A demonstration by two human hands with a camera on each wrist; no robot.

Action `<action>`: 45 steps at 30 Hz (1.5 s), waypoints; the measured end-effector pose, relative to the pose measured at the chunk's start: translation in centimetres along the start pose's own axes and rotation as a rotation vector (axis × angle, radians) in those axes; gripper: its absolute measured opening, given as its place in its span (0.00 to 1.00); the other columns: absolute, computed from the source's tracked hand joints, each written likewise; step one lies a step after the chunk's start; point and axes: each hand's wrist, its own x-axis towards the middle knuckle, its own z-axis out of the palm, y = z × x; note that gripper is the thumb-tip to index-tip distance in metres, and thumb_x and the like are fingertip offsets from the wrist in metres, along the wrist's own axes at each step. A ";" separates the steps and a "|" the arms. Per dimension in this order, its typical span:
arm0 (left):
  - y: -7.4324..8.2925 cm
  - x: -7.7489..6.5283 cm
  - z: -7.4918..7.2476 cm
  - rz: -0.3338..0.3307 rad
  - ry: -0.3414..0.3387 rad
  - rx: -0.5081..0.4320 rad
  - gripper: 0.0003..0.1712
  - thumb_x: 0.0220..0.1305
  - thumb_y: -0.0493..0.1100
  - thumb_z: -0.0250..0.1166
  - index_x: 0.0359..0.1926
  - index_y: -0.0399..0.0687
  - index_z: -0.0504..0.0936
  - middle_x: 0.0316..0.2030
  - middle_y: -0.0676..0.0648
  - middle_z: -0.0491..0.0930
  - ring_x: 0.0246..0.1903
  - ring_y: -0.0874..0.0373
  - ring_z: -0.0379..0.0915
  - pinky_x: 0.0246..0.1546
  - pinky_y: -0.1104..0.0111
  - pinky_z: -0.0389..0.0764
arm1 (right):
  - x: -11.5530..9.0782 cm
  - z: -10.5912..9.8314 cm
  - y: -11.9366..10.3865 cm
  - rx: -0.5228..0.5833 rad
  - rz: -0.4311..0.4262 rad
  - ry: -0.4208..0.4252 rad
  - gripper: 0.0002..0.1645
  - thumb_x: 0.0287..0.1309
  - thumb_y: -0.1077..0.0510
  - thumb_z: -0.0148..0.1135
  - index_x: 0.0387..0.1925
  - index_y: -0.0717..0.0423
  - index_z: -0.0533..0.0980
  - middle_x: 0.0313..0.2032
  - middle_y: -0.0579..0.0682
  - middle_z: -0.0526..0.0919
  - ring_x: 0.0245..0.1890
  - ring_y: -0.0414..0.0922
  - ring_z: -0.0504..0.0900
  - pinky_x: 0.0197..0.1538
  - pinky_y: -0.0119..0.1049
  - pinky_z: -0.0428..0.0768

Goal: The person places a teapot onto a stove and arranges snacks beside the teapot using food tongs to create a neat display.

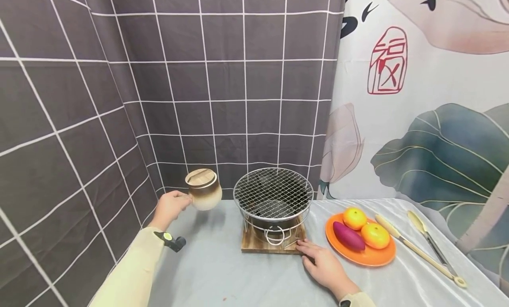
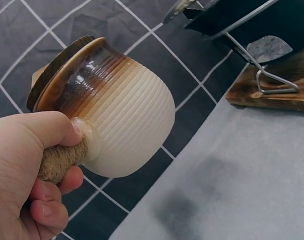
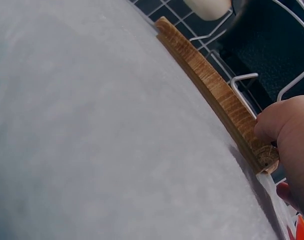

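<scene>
My left hand (image 1: 173, 206) grips the twine-wrapped handle (image 2: 62, 162) of a small ceramic pot (image 1: 207, 197), thumb pressed near the handle's base. The pot is brown at the top and cream below, with ribbed sides, and is held raised above the table. A wooden lid (image 1: 200, 177) covers it. To its right, a round tabletop grill with a wire mesh top (image 1: 274, 194) stands on a wooden board (image 1: 258, 244). My right hand (image 1: 324, 265) rests at the board's front right corner, fingers fairly straight and close to the grill's wire leg.
Right of the board, an orange plate (image 1: 370, 259) holds two orange citrus fruits (image 1: 375, 235) and a purple sweet potato (image 1: 349, 236). Farther right lie a long pale utensil (image 1: 421, 254) and tongs (image 1: 433, 245). Tile-patterned cloth (image 1: 222, 81) hangs behind and to the left.
</scene>
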 end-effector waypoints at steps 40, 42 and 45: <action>6.6 2.2 -3.2 0.031 -0.047 0.004 0.18 0.58 0.50 0.69 0.42 0.41 0.85 0.27 0.45 0.82 0.27 0.53 0.76 0.24 0.66 0.77 | -0.2 0.5 0.2 -0.005 -0.015 0.030 0.20 0.52 0.64 0.71 0.49 0.54 0.86 0.53 0.48 0.86 0.55 0.53 0.84 0.56 0.53 0.80; 6.8 2.2 -3.3 0.030 -0.050 0.002 0.18 0.58 0.50 0.69 0.42 0.41 0.85 0.28 0.43 0.83 0.28 0.53 0.76 0.24 0.66 0.78 | -0.2 0.5 0.2 -0.004 -0.015 0.029 0.20 0.52 0.64 0.71 0.49 0.54 0.86 0.53 0.48 0.86 0.55 0.53 0.84 0.56 0.53 0.80; 7.2 2.2 -3.4 0.032 -0.053 -0.004 0.18 0.58 0.50 0.69 0.42 0.40 0.85 0.28 0.43 0.83 0.27 0.53 0.76 0.23 0.66 0.78 | -0.2 0.5 0.2 -0.007 -0.014 0.031 0.20 0.51 0.64 0.71 0.49 0.54 0.86 0.53 0.49 0.86 0.55 0.53 0.84 0.55 0.53 0.80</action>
